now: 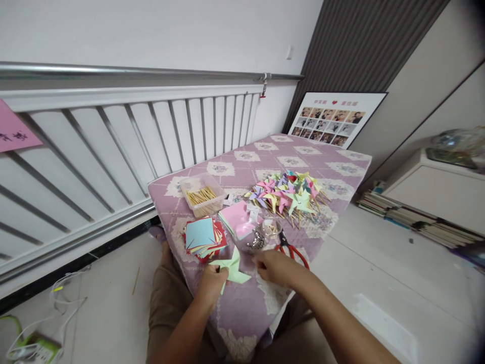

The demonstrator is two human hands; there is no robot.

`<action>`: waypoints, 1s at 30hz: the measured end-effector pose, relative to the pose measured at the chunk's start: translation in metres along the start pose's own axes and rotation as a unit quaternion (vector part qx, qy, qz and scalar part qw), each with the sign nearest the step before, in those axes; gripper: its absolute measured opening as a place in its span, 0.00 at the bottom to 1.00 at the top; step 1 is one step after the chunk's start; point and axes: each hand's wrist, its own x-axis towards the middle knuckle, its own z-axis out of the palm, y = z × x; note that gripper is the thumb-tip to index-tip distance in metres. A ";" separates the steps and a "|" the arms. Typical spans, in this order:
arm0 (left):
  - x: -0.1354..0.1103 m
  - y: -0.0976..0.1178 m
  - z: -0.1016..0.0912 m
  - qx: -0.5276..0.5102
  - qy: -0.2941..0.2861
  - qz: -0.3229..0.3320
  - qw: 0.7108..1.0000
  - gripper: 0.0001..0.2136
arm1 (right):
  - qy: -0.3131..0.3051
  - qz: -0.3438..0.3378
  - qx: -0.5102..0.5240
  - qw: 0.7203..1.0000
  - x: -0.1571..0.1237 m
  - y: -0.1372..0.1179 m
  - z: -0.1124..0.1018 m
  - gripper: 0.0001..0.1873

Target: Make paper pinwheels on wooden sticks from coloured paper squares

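Note:
My left hand (212,284) pinches a pale green paper pinwheel (235,267) above the near end of the table. My right hand (273,266) is beside a clear bowl (240,230) of small metal fasteners (258,239), its fingers curled together. Whatever its fingertips may hold is hidden. Just beyond that hand stands a small clear round container (270,228) with tiny pale pieces. Red-handled pliers or cutters (294,251) lie to its right, partly behind my forearm. Left of the bowl sits a stack of cut paper squares (200,233), light blue on top.
A plastic box (215,205) of thin wooden sticks and some pink paper (238,211) lie farther back. Finished pinwheels on sticks (286,193) are heaped on the flowered tablecloth (246,155). A white radiator (212,126) runs along the left; cables (62,298) lie on the floor.

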 end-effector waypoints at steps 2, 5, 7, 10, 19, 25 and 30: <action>0.001 -0.001 -0.001 0.005 0.000 -0.001 1.000 0.07 | 0.011 0.031 -0.019 0.999 -0.004 0.002 0.021 0.09; 0.002 -0.002 -0.001 0.013 0.005 0.000 1.000 0.08 | 0.035 0.064 -0.026 0.997 -0.004 0.005 0.046 0.10; 0.001 -0.002 -0.002 0.017 0.010 0.000 1.000 0.08 | 0.051 0.069 -0.014 0.996 -0.005 0.008 0.057 0.09; 0.000 0.000 -0.002 0.019 0.014 0.000 1.000 0.08 | 0.087 0.065 0.023 0.994 -0.007 0.010 0.068 0.08; -0.004 0.001 -0.003 0.016 0.017 0.022 0.999 0.08 | 0.202 0.068 0.226 0.951 -0.017 0.016 0.092 0.09; -0.005 0.001 -0.001 0.014 0.016 0.036 0.999 0.07 | 0.217 0.084 0.380 0.895 -0.018 0.009 0.094 0.13; -0.003 0.000 -0.001 0.020 0.013 0.039 0.999 0.08 | 0.192 0.077 0.483 0.851 -0.017 -0.008 0.088 0.14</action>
